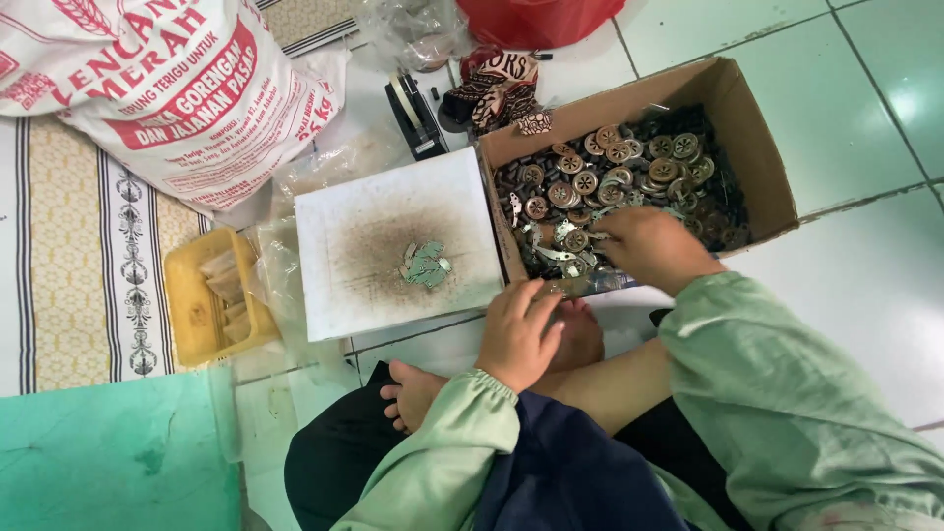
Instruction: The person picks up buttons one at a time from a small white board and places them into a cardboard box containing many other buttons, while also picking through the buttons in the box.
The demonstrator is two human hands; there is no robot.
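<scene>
You have two hands in view, left hand (518, 334) and right hand (644, 246); one bare foot (413, 393); one cardboard box (757, 147); round buttons (590, 182) in it, too many and too heaped to count; one white board (334, 295); one small heap of metal bits (425, 264) on it, number not countable; one yellow tray (182, 315); one white sack (167, 88); one tape dispenser (415, 113); one red bag (536, 20).
</scene>
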